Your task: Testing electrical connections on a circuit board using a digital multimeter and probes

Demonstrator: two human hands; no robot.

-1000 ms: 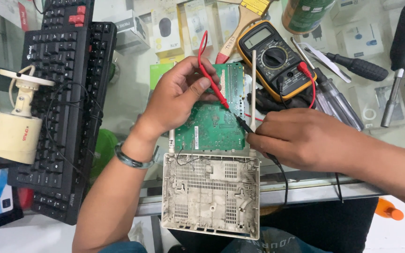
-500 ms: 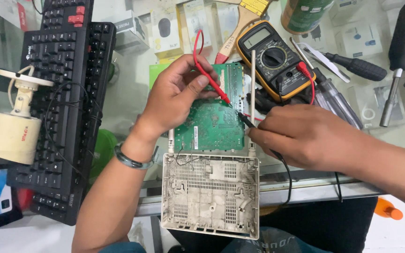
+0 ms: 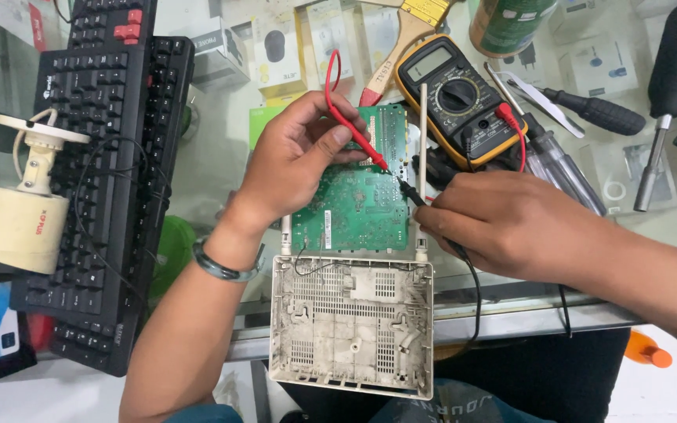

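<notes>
Surface: glass-topped surface [image 3: 213, 168], cluttered w/ tools & small boxes; seen from above.
Left hand: left hand [image 3: 295, 160] pinching red probe [image 3: 358, 137] betw. thumb & fingers, tip down on green circuit board [image 3: 354, 207] near its upper middle; red lead loops up behind the fingers. Dark bracelet [image 3: 225, 266] on wrist.
Right hand: right hand [image 3: 511, 223] closed round black probe [image 3: 413, 193], fingers curled tight; tip touches board just right of the red tip. Black lead [image 3: 472, 290] runs out under the hand twd. surface edge.
Board: lies flat, centre of view, betw. both hands, its near edge at the open casing.
Casing: off-white plastic casing [image 3: 352, 325], inside facing up, dusty, overhangs the near edge; two white antennas [image 3: 422, 141] run up beside the board.
Meter: yellow-and-black multimeter [image 3: 456, 98] just beyond board, tilted, red plug in its right side.
Left side: black keyboard [image 3: 111, 180] lengthwise; cream security camera [image 3: 21, 211] beside it, cable draped over keys.
Right side: screwdrivers [image 3: 597, 113], tweezers, well apart from board.
Top: paintbrush [image 3: 401, 43], green can [image 3: 511, 23].
</notes>
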